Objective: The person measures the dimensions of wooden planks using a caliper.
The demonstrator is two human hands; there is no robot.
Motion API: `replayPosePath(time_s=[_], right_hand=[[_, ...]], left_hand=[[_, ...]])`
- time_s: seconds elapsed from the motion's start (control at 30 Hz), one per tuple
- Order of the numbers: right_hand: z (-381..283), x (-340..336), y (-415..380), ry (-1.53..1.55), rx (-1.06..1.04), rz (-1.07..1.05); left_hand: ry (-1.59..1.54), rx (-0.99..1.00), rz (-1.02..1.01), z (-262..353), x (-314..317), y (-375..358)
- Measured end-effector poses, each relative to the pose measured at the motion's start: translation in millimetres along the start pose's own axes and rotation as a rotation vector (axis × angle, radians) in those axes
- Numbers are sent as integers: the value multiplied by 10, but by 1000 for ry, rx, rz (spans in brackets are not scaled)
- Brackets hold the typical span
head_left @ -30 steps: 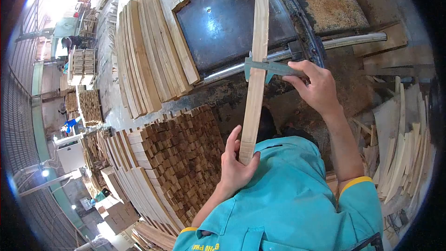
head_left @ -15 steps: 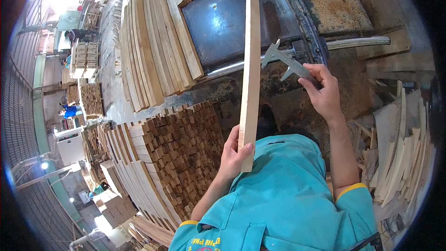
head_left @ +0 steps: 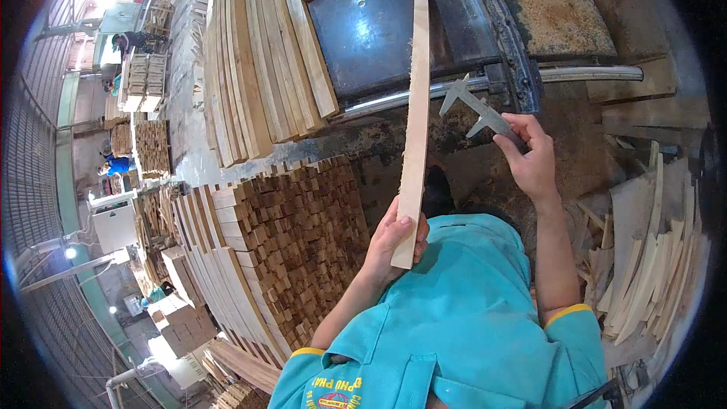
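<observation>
My left hand (head_left: 394, 241) is wrapped round the lower end of a long, slightly curved wooden strip (head_left: 415, 121), which points up and away from my body. A broad flat face of the strip shows, with a rough, splintery left edge. To the right, my right hand (head_left: 530, 153) is closed on the body of a metal caliper (head_left: 485, 113). The caliper's jaws point left toward the strip and do not touch it.
Long boards (head_left: 261, 60) lie beside a dark machine table (head_left: 363, 30) with a metal rail (head_left: 591, 73). A large stack of wood pieces (head_left: 303, 250) stands at lower left. Scrap strips (head_left: 651, 273) are piled at right. People are far off at left.
The strip has been turned in my left hand, so a broader face and the rough edge show, and its top end sits lower. The caliper has moved slightly right and down in view.
</observation>
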State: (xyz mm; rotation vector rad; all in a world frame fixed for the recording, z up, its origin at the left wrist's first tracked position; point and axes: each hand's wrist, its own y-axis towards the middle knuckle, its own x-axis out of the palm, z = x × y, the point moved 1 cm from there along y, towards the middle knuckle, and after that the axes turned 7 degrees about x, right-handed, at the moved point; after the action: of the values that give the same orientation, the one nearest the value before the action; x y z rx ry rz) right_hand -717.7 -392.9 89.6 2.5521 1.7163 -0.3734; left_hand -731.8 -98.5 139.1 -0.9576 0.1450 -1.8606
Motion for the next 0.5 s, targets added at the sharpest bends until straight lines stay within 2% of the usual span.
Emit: replayPosePath(time_s=[0.17, 0.5], right_hand=[[38, -5, -15, 0, 4, 7], [77, -58, -39, -4, 0, 18]], left_hand=[[9, 19, -40, -25, -4, 13], [210, 21, 73, 43, 219, 17]])
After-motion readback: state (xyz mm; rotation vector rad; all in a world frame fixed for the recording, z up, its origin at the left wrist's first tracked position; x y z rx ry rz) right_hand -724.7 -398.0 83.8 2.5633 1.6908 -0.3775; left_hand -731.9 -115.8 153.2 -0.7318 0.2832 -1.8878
